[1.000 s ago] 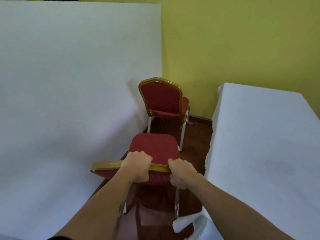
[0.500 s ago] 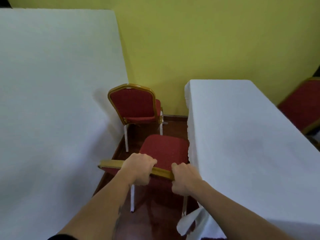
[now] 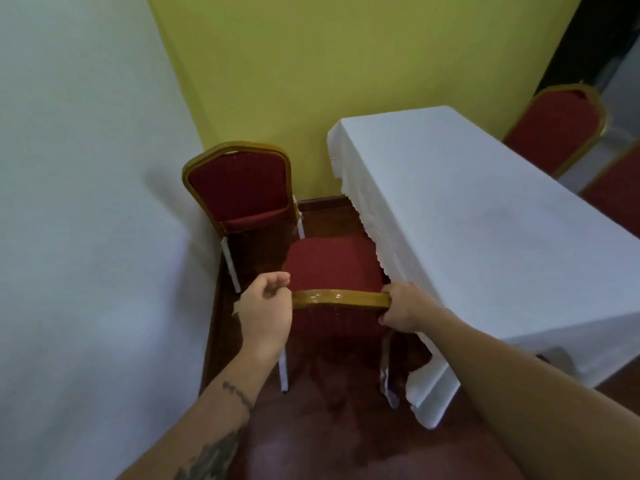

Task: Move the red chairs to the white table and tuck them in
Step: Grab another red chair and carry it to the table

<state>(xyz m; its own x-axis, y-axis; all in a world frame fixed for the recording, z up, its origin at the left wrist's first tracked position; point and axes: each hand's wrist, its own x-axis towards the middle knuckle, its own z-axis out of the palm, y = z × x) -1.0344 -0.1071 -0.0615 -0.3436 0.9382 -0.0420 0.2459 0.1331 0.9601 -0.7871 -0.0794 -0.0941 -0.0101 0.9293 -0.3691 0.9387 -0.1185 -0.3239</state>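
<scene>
Red chair [image 3: 334,268], gold-framed, stands upright on the dark wooden floor [image 3: 346,438] in the aisle between two white-clothed benches. Its seat faces away from the camera toward the yellow wall [image 3: 346,64]; the gold top rail of the backrest runs left to right across the view. The seat's right edge lies just beside, possibly touching, the scalloped cloth hem of the right bench [image 3: 485,209]; not tucked under.

Right hand [image 3: 403,311] is closed around the right end of the top rail. Left hand [image 3: 265,308] sits at the rail's left end, fingers curled loosely and partly open; whether it touches the rail cannot be told.

Second red chair [image 3: 239,188] stands beyond, against the left bench [image 3: 86,202], backrest toward the camera. Third red chair [image 3: 557,128] stands at the far side of the right bench.
</scene>
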